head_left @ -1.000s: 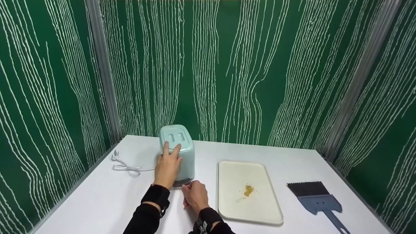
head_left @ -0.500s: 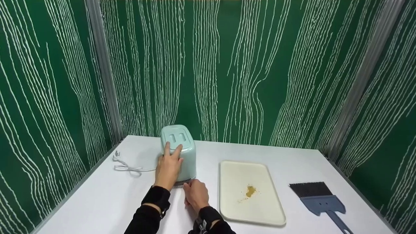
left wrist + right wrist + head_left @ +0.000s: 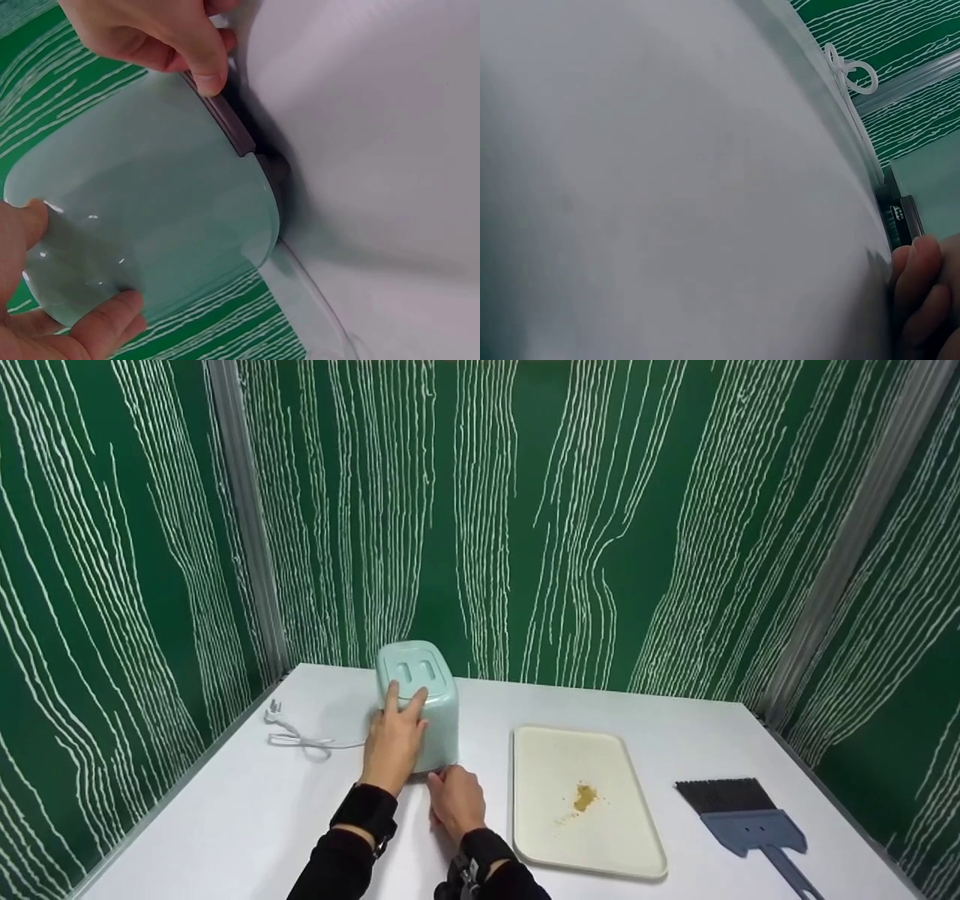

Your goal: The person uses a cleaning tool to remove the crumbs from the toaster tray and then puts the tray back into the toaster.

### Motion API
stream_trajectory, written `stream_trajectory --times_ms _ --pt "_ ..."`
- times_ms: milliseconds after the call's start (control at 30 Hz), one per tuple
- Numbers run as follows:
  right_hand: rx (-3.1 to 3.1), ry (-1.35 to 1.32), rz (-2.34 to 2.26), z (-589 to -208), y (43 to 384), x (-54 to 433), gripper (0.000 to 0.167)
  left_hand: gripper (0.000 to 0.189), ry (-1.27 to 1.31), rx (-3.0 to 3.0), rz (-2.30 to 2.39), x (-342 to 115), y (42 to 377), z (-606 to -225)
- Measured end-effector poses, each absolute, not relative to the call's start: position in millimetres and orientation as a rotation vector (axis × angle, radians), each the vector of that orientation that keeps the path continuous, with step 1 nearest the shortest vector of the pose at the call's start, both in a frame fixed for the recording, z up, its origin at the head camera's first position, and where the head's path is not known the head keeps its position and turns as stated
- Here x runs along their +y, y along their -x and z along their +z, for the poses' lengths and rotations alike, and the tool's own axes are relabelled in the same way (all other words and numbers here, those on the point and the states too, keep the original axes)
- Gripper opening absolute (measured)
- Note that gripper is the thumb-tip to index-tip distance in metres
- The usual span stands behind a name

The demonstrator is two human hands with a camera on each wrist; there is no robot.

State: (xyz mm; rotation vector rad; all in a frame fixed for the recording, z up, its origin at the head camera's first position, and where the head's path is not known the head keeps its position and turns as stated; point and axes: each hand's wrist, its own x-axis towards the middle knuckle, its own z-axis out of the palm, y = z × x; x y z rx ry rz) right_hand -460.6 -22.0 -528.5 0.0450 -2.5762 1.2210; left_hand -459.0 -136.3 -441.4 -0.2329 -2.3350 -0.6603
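Observation:
A mint-green toaster (image 3: pixel 441 735) with a lid on top stands left of the table's middle. My left hand (image 3: pixel 394 742) rests on its near left side, two straight fingers reaching onto the lid. At the toaster's base, my right hand (image 3: pixel 457 799) pinches the dark edge of the crumb tray (image 3: pixel 229 124), its thumb lying on that edge in the left wrist view. The crumb tray sits in the bottom of the toaster, only its edge showing. In the right wrist view, curled fingers (image 3: pixel 919 274) are right at the dark base.
A cream tray (image 3: pixel 555 750) with a small heap of yellowish crumbs (image 3: pixel 584 797) lies to the right. Beyond it is a blue brush (image 3: pixel 754 829) with black bristles. The white power cord (image 3: pixel 300 742) and its plug lie left of the toaster.
My right hand has pushed the crumb tray further into the toaster's base; its grey slotted part, visible before, is now inside. The left hand stays on the toaster.

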Motion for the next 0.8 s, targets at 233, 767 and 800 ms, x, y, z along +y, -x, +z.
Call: stream_trajectory --times_ms 233,767,800 --pt "-2.563 -0.074 1.156 -530 463 -24 0.04 0.048 0.24 -2.341 -0.634 -138 459 -441" --pt "-2.743 -0.367 1.26 -491 453 8 0.038 0.053 0.229 -2.384 -0.449 -118 446 -427" --pt "-2.751 -0.38 1.263 -484 454 13 0.035 0.052 0.244 -2.368 -0.42 -114 446 -426"
